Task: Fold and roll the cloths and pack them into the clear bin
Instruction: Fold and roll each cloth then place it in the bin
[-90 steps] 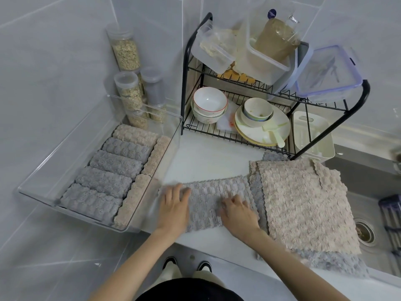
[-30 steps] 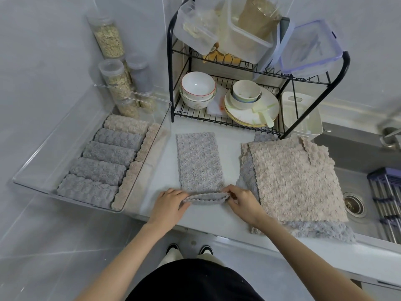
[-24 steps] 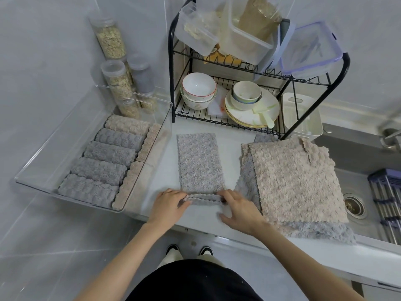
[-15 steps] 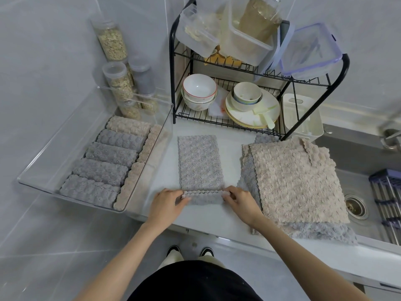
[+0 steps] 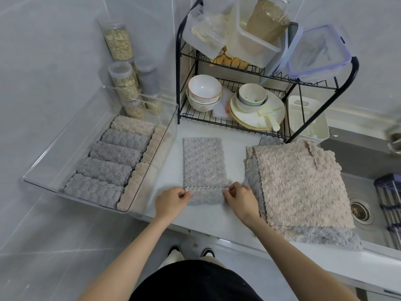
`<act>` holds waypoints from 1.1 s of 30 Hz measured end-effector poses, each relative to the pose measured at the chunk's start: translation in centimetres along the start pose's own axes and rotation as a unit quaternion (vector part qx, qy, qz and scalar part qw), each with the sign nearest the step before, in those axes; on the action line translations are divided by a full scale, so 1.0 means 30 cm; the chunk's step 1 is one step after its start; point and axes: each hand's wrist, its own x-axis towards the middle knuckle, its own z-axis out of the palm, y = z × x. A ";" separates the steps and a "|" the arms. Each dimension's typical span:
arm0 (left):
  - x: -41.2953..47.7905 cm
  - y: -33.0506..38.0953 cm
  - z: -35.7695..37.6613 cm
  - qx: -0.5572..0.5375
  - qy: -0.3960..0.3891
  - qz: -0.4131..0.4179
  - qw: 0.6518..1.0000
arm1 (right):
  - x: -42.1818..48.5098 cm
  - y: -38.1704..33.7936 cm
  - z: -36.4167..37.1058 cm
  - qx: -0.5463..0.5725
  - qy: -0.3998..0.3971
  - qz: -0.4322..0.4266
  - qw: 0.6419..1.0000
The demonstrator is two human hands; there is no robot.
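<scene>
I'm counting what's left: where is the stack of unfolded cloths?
In the head view, the stack of unfolded cloths lies on the right of the counter, between the grey cloth and the sink, in front of the dish rack.

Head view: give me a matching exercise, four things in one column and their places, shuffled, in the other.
Things
1. folded grey cloth
2. beige cloth
3. rolled cloths
4. white bowls

Places
A. in the clear bin
B. on the black rack
C. pinched at its near end by the left hand and right hand
D. atop the pile by the sink

Pairs: 1-C, 2-D, 3-A, 4-B
</scene>
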 end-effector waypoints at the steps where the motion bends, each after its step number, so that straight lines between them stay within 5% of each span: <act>1: 0.001 0.004 0.000 -0.001 0.001 -0.005 1.000 | -0.006 -0.006 -0.001 -0.004 0.016 -0.006 1.000; 6: 0.000 0.015 0.005 -0.012 0.006 -0.033 0.999 | -0.029 -0.020 0.044 -0.073 0.189 -0.234 0.951; 11: 0.006 0.016 0.008 -0.015 0.002 -0.047 0.999 | -0.064 -0.039 0.142 -0.131 0.093 -0.421 0.893; 22: -0.008 0.004 0.022 -0.014 0.064 -0.022 0.998 | -0.022 0.106 0.069 -0.176 0.005 -0.398 0.900; 29: -0.002 -0.022 0.052 0.087 0.143 0.301 0.939 | -0.012 0.109 0.068 -0.135 -0.014 -0.387 0.912; 33: -0.015 -0.040 0.069 0.106 0.132 0.336 0.926 | -0.012 0.100 0.068 -0.068 -0.028 -0.350 0.934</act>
